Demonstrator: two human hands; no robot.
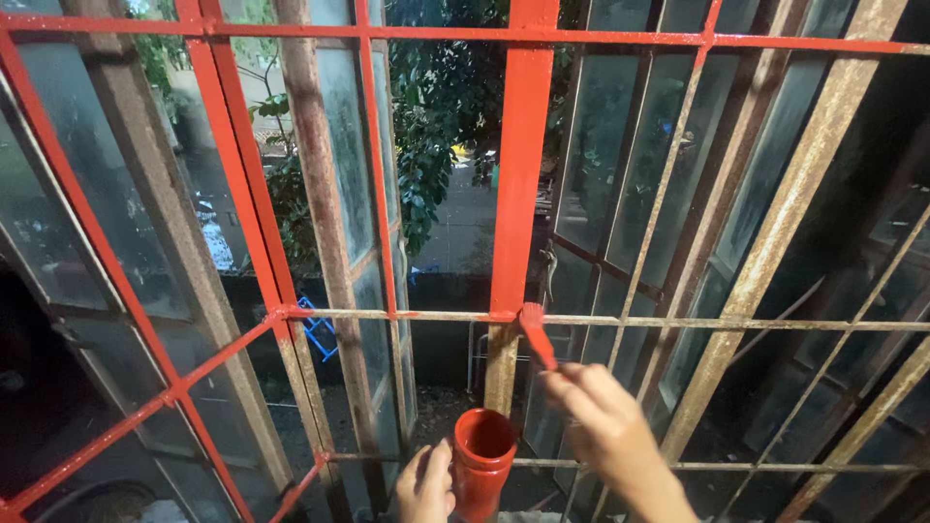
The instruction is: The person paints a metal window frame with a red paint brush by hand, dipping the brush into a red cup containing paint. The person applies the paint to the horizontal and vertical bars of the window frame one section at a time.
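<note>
The left hand (424,484) gripped a red paint cup (482,463) at six o'clock while the right hand (603,426) pinched a brush (536,335) against the window grille (785,228), painted red toward nine o'clock, rusty toward three.

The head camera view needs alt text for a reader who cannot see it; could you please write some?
A right hand holds a red-coated brush against a window grille, where fresh red paint meets rusty bars. The left hand grips a red paint cup below; dark foliage shows beyond the glass.
</note>
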